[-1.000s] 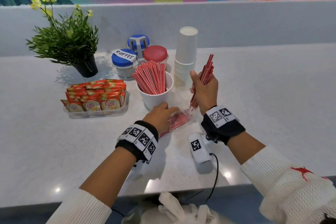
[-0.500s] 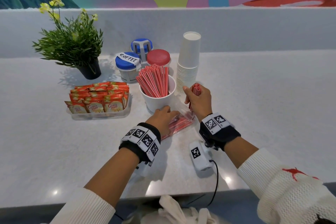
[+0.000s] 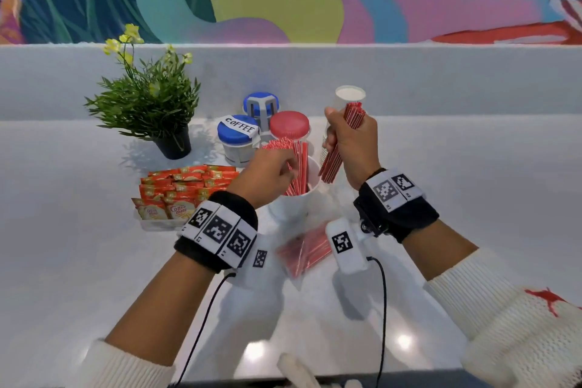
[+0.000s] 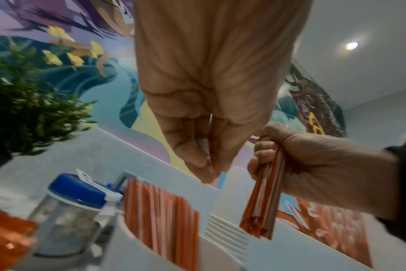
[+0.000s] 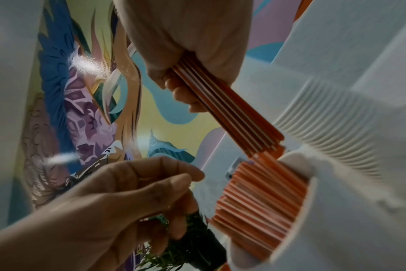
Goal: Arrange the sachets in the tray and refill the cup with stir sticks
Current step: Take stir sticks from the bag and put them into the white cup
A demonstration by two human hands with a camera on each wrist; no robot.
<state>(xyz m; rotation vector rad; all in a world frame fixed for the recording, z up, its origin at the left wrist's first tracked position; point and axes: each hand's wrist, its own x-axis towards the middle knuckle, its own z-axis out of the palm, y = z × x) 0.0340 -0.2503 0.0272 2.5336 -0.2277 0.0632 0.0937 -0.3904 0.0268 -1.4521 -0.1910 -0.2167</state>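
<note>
A white cup (image 3: pixel 293 208) at the counter's middle holds many red stir sticks (image 3: pixel 299 161) leaning left. My right hand (image 3: pixel 343 138) grips a bundle of red stir sticks (image 3: pixel 330 164) upright, just above and right of the cup's rim. The right wrist view shows the bundle (image 5: pixel 239 119) with its lower ends near the cup's sticks (image 5: pixel 255 201). My left hand (image 3: pixel 289 167) hovers at the tops of the cup's sticks, fingers loosely together, holding nothing (image 4: pixel 202 161). Orange sachets (image 3: pixel 182 186) lie in rows in a clear tray (image 3: pixel 157 224) left of the cup.
A clear bag with more red sticks (image 3: pixel 302 249) lies in front of the cup. Behind stand a potted plant (image 3: pixel 151 110), a blue-lidded coffee jar (image 3: pixel 237 138), a red-lidded jar (image 3: pixel 289 126) and a stack of paper cups (image 3: pixel 349 94).
My right hand lowered the bundle to the counter, then raised it beside the cup's rim. My left hand let go of the bag and rose to the cup's sticks.
</note>
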